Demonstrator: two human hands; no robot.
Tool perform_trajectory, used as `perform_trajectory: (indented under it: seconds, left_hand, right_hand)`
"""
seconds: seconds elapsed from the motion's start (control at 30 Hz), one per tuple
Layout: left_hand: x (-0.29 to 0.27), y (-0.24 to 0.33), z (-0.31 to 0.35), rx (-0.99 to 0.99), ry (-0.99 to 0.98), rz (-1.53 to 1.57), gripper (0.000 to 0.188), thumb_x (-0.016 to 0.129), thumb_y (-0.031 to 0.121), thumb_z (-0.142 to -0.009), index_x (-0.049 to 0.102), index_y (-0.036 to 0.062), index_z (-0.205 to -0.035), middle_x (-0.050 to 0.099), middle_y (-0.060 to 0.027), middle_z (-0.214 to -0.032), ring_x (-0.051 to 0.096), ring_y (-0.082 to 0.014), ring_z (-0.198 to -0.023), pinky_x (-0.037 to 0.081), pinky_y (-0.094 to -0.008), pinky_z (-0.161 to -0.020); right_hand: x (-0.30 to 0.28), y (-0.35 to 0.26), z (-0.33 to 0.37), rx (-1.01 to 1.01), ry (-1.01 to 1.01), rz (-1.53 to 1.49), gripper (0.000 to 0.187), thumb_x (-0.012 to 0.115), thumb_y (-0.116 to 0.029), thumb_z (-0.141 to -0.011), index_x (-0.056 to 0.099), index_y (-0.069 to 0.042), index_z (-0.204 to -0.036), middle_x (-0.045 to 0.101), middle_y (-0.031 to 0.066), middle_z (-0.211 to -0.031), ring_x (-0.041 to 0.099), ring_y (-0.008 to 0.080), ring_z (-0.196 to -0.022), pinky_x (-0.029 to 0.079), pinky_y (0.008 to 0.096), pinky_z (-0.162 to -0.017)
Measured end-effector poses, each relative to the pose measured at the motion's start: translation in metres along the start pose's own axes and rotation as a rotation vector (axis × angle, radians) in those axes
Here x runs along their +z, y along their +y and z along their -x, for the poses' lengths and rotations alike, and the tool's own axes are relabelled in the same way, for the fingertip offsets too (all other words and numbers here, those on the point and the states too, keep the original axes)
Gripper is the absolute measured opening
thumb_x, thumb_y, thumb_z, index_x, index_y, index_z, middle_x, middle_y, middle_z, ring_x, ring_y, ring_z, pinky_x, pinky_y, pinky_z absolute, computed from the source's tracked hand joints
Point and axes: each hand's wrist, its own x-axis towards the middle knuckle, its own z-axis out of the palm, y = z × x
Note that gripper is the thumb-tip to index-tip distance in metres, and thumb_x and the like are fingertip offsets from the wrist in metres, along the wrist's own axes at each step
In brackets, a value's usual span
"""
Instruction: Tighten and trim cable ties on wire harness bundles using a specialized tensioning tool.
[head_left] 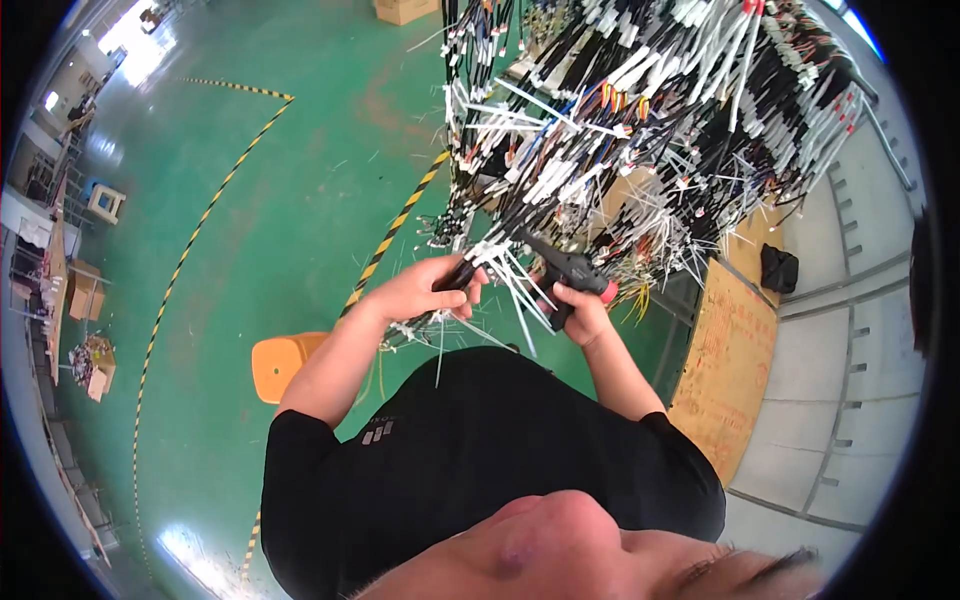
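My left hand [412,292] is closed around a bundle of black cables [459,274]. White cable ties [520,288] are fastened about the bundle, and their long tails stick out toward me and to the right. A black cable tie gun [572,268] with a red end is gripped by its handle in my right hand [585,318]. Its narrow nose points up and left, close to the tied part of the bundle. Whether the nose touches a tie I cannot tell. Part of the handle is hidden by my fingers.
Ahead and to the right hangs a dense mass of cable harnesses [640,130] with white connectors. An orange stool [285,365] stands at my left. Yellow-black tape [400,225] marks the green floor. A wooden board [728,370] lies at the right, with a black object [779,269] beyond it.
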Motion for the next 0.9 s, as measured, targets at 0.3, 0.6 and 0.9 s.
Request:
perform_trajectory:
  seconds: [0.3, 0.6, 0.9]
  left_hand:
    - [-0.014, -0.017, -0.018, 0.181, -0.207, -0.059, 0.033, 0.068, 0.03, -0.105, 0.069, -0.0011, -0.117, 0.073, -0.0106, -0.102, 0.071, -0.0229, -0.095, 0.054, -0.0413, -0.099]
    - [0.043, -0.02, -0.068, 0.087, -0.604, 0.851, 0.093, 0.071, 0.037, -0.099, 0.019, -0.0036, -0.164, 0.069, -0.0276, -0.127, 0.072, -0.0269, -0.081, 0.059, -0.0362, -0.075]
    - [0.057, -0.033, -0.115, 0.124, -0.506, 0.833, 0.069, 0.071, 0.058, -0.093, 0.067, -0.0004, -0.129, 0.057, -0.0193, -0.128, 0.065, -0.0328, -0.114, 0.059, -0.0466, -0.098]
  right_hand:
    - [0.045, 0.007, 0.089, -0.192, -0.042, -0.213, 0.096, 0.075, 0.001, -0.081, 0.032, -0.016, -0.166, 0.067, 0.0178, -0.126, 0.066, 0.0336, -0.117, 0.056, 0.0417, -0.09]
    - [0.003, 0.048, 0.133, -0.157, 0.257, -0.259, 0.062, 0.058, 0.004, -0.076, 0.057, 0.006, -0.138, 0.073, 0.0181, -0.124, 0.068, 0.0325, -0.113, 0.055, 0.0379, -0.095]
    - [-0.027, -0.015, 0.132, -0.112, 0.137, -0.242, 0.064, 0.056, 0.002, -0.08, 0.053, 0.0, -0.145, 0.066, 0.0193, -0.136, 0.062, 0.0419, -0.13, 0.053, 0.0622, -0.107]
